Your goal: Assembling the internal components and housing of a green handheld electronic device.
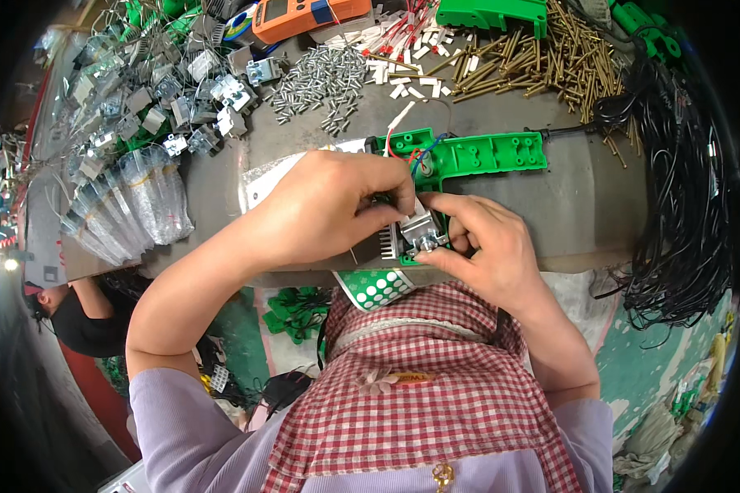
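Observation:
A green plastic tool housing half (489,152) lies on the bench in front of me, its handle pointing right and a black cord leaving the handle's end. Red, white and blue wires (411,152) rise from its middle. At its near end sits a small silver metal-cased part (422,233) beside a finned metal piece (388,243). My right hand (493,253) grips this metal-cased part between thumb and fingers. Above it, my left hand (325,205) is closed in a pinch at the part's upper edge; what lies between its fingertips is mostly hidden.
Metal-cased parts with wires (177,107) pile up at left, above bagged pieces (136,201). Short screws (321,86), white connectors (423,66) and long brass screws (543,62) lie behind. An orange meter (304,16) stands far back. Black cords (674,197) hang at right.

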Available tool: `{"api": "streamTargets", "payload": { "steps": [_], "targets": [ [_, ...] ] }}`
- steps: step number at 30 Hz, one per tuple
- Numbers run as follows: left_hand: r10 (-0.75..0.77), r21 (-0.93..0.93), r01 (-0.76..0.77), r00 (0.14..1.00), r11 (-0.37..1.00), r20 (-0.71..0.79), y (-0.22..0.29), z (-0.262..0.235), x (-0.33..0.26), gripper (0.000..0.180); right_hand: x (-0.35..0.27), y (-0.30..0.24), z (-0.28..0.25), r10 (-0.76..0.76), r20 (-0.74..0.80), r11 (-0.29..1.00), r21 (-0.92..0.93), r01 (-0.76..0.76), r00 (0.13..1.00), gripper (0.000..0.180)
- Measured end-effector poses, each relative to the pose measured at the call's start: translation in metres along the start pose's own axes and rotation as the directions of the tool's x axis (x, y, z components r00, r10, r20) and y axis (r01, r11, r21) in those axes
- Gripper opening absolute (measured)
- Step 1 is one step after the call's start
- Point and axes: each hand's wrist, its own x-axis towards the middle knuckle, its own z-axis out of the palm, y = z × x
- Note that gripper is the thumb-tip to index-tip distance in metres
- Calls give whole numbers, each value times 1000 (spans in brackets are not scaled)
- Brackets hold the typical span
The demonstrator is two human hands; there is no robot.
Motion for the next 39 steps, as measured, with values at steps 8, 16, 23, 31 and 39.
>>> {"api": "streamTargets", "payload": {
  "steps": [8, 16, 23, 31, 39],
  "targets": [
    [128, 282, 24, 853, 959, -506, -20, 2, -37, 24, 2, -5, -21, 17, -41, 1000, -22, -18, 999, 34],
    [134, 638, 437, 750, 634, -647, -31, 8, -55, 22, 32, 40, -100, -298, -45, 606, -781, 152, 954, 20],
    [428, 343, -298, 805, 891, -411, 42, 63, 5, 38, 19, 30, -114, -180, -144, 782, -621, 53, 973, 14],
    [262, 512, -132, 946, 849, -191, 29, 69, 12, 57, 9, 31, -102, -218, -58, 758, -638, 132, 974, 18],
    [197, 588, -87, 973, 804, -124, 31, 72, 13, 64, 3, 32, -110, -159, 110, 714, -674, 191, 981, 23]
  ]
}}
